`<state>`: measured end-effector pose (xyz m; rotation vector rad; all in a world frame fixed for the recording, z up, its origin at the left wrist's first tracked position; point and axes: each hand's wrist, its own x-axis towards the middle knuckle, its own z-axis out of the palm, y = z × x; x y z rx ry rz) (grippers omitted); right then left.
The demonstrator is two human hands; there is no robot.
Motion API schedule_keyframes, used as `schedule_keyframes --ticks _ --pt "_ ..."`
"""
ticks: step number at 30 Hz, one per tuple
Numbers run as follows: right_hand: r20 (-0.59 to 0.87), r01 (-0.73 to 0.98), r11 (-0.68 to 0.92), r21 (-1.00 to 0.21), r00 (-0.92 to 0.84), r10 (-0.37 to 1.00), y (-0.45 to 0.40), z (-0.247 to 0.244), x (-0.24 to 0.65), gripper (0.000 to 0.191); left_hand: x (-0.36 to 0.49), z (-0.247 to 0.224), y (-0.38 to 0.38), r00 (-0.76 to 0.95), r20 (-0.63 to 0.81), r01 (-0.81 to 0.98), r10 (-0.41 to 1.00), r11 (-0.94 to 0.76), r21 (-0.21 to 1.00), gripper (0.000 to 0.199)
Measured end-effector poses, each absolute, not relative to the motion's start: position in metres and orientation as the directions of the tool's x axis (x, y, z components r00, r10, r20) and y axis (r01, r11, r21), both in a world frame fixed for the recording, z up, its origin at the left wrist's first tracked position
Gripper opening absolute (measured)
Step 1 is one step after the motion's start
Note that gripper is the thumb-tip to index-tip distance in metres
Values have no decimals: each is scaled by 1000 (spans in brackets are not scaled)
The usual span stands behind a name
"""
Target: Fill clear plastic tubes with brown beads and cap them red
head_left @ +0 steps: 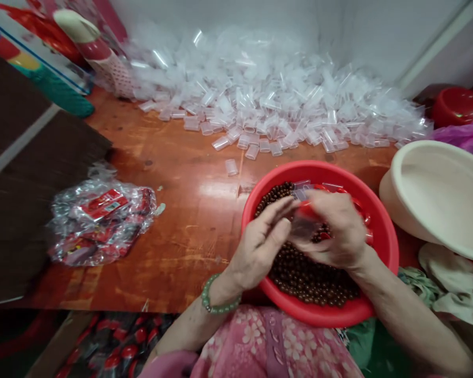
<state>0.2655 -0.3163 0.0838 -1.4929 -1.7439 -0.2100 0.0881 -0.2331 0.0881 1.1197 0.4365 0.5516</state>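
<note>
My left hand (260, 249), with a green bead bracelet (216, 296) at the wrist, is over the left part of a red basin (392, 262). Its fingers are stretched out and its thumb stands apart. Facing it is my right hand (339, 231), smeared by motion, with fingers curled round a small clear plastic container (304, 229) that has a red part (307, 210) on top. Whether the left fingertips touch this container I cannot tell. Under both hands lie many shiny brown balls (311, 281). Red caps (366, 216) and clear pieces sit at the basin's back right.
Clear plastic sleeves (268, 105) are heaped along the wall, with a loose one (231, 167) nearer. A clear bag of red packets (102, 220) lies left, beside a dark box (27, 173). A cream basin (445, 194) stands right. Red-topped containers (122, 352) are below the table edge.
</note>
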Motion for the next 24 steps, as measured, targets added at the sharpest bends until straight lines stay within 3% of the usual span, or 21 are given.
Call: schedule_keyframes --ticks 1,3,8,13,17,24 --pt "693 879 368 -303 -61 718 -315 82 266 78 90 85 -234 745 -72 -207 664 331 921 42" --pt "782 893 370 -256 -34 622 -311 80 267 85 94 77 -235 706 -95 -254 702 376 891 43" --pt "783 924 343 -167 -87 616 -310 83 268 79 95 66 -241 727 -66 -299 684 401 866 40" --pt "772 920 304 -250 0 636 -312 84 265 71 96 70 -245 763 -7 -291 646 353 889 39" --pt "752 911 298 -285 20 658 -313 82 265 69 100 70 -247 809 -43 -236 586 391 889 42" --pt "744 918 305 -252 -17 668 -312 84 268 63 106 72 -246 825 -58 -200 562 387 900 42"
